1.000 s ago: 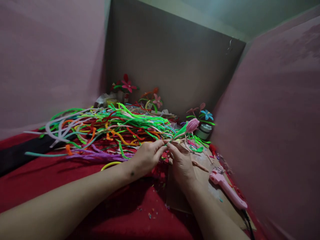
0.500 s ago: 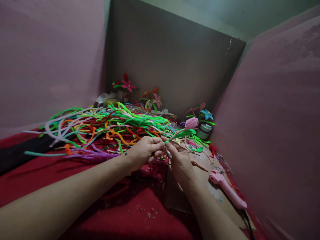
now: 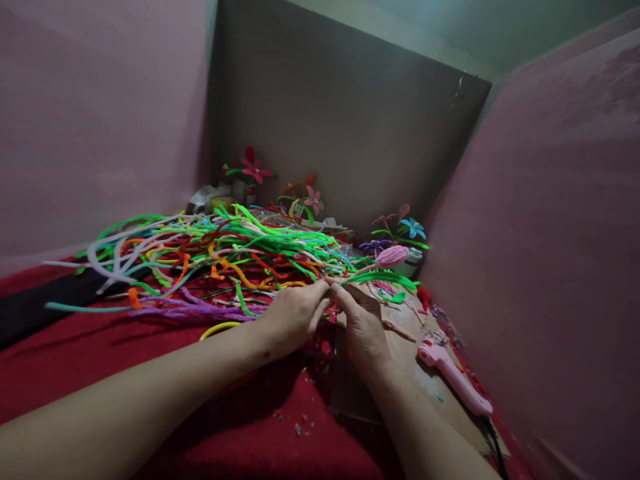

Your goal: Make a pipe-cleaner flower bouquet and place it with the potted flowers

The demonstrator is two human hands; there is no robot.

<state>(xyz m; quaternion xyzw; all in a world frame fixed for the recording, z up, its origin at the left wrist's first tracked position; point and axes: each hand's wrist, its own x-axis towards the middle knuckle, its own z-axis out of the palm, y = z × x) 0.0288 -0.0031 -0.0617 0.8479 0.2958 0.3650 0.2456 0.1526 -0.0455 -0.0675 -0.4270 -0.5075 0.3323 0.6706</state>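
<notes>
Observed with both hands close together at the near right end of the pile, fingertips almost meeting. In the left hand (image 3: 297, 313): fingers curled in, thumb and forefinger pinched on the lower stem of a pink flower (image 3: 393, 257). In the right hand (image 3: 363, 327): thumb and forefinger pinched at the same spot, remaining fingers folded under and partly hidden; unclear whether gripping anything more there. Seen reaching out beyond the fingertips, up and to the right: the flower's pale stem, with a long green leaf (image 3: 387, 277) just below the bud. Behind the bud, partly covered by it: a pale jar (image 3: 414, 259). Above the jar: a blue flower (image 3: 413, 228). To the left, spread in a loose heap: fuzzy stems (image 3: 280, 230), mostly green, with white, orange and red mixed in; nearer, a purple bundle (image 3: 200, 307). Under the right hand and beyond it: a cardboard sheet (image 3: 403, 377), bearing a pink glue gun (image 3: 455, 377). Beneath all this: red cloth (image 3: 250, 433), flecked with small scraps (image 3: 298, 429) in front.
</notes>
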